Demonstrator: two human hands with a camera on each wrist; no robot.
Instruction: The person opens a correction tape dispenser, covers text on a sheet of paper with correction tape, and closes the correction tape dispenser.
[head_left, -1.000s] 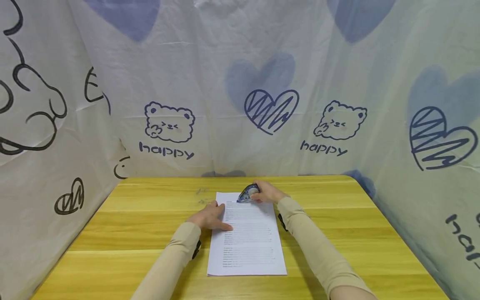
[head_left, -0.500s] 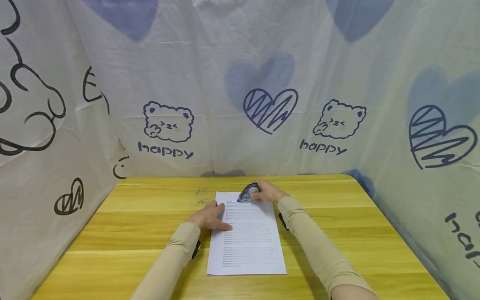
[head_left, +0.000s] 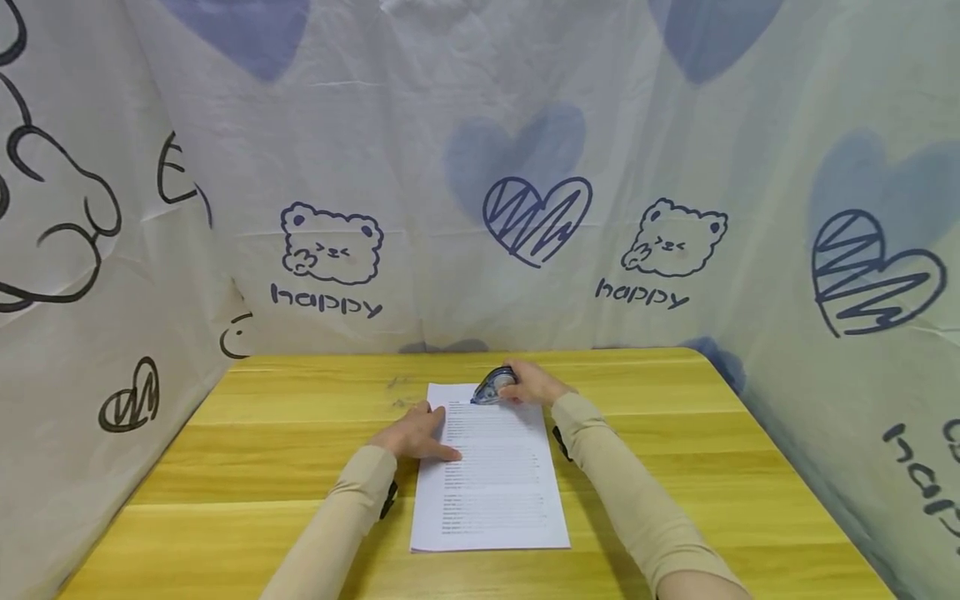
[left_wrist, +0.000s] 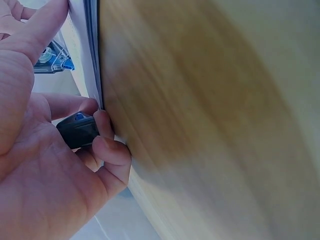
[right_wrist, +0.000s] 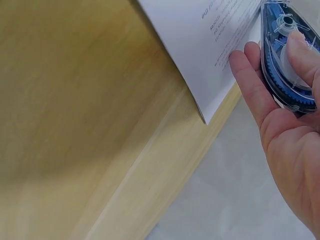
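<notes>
A stack of printed sheets (head_left: 495, 508) lies on the wooden table. Near its top, my right hand (head_left: 534, 383) grips a correction tape (head_left: 491, 387), blue and see-through, with its tip down at the upper lines of print. In the right wrist view the thumb presses on the correction tape's body (right_wrist: 280, 65), and other fingertips touch the paper. My left hand (head_left: 408, 433) rests along the sheets' left edge, thumb stretched over the print. The left wrist view shows its curled fingers holding a small black cap (left_wrist: 78, 132) with some blue inside; the head view hides this cap.
The yellow wooden table (head_left: 285, 467) extends on both sides of the paper. Faint dark marks (head_left: 397, 392) show on the tabletop left of the paper's top. A white curtain (head_left: 442, 275) with printed hearts and bears hangs behind the far edge and along both sides.
The head view has shifted slightly. Both hands, the correction tape and the sheets keep nearly the same places relative to each other.
</notes>
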